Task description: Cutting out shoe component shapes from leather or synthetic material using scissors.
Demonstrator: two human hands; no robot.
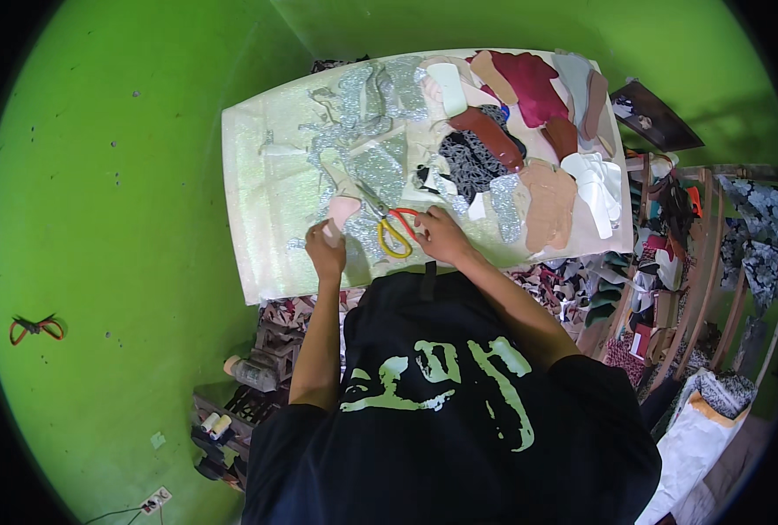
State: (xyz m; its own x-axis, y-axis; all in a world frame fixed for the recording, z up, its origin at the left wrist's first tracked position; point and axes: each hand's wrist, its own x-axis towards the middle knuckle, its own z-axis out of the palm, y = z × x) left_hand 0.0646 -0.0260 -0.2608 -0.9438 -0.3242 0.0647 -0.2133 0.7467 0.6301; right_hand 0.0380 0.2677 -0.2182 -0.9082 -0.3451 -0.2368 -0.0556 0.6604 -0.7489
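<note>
"So, how were both hands occupied?"

"Left hand [326, 252], centre of frame: fingertips pinched the lower end of a pale pink piece [343, 210], which lay at the middle of the tabletop [262, 219]. Right hand [441, 236], just right of centre: fingers at the red loop of the scissors [383, 208]. Yellow loop free of fingers. Could not tell whether the right fingers had closed firmly."

"And the blades?"

"Directed toward the upper left, tips above the pink piece, beside it. No cut in progress was visible."

"What counted as done?"

"Judged from shape only: the smooth-edged, sole-like pieces. Tan ones [548, 206] lay overlapped at right of centre, white ones [595, 188] fanned out near the right edge of the tabletop, and a glittery silver one [504, 206] lay just left of the tan group. Those appeared finished."

"What was left?"

"Less certain. Ragged silver material [380, 166] spread across the upper middle; it could have been offcuts or uncut stock, could not tell which. A maroon piece [529, 83], upper right, had an irregular outline and looked unfinished. The pink piece already had a rounded upper end; its lower end was partly hidden by the fingers, so its completion was unconfirmed. Overall estimate: partway, with many shapes made and loose material unsorted."
</note>
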